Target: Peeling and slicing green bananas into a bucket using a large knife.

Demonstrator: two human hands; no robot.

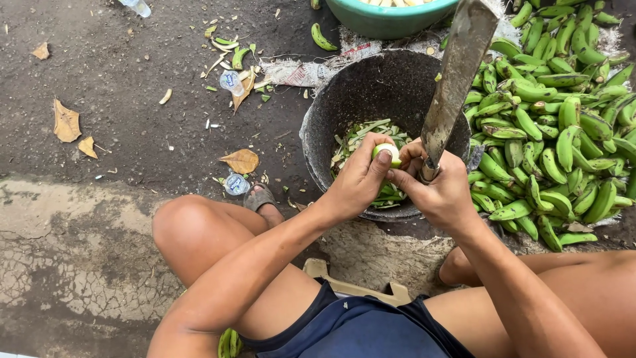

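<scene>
The ground (119, 79) is dark and dirty, with dry leaves (66, 123) on it. On the person's right lies a big pile of green bananas (556, 126). A big dark bucket (358, 93) stands in front of the person, just beside the pile. Green peels (358, 136) lie inside it. A teal bowl (387, 20) sits at the top edge, behind the bucket. A long, wide knife (457, 79) points up and away, over the bucket.

The right hand (440, 195) is closed tight around the knife handle. Its thumb touches the little banana. The left hand (358, 182) is wrapped around a small banana (387, 154), with fingers and thumb pinching it. Only the pale, peeled end shows. It is held just over the near rim of the bucket.

The banana looks light and firm, not squishy. The peeled part is probably a bit sticky and slippery, so it seems best to hold it around the middle, where the skin may still be on. The knife looks heavy, and its edge is close to the fingers.
</scene>
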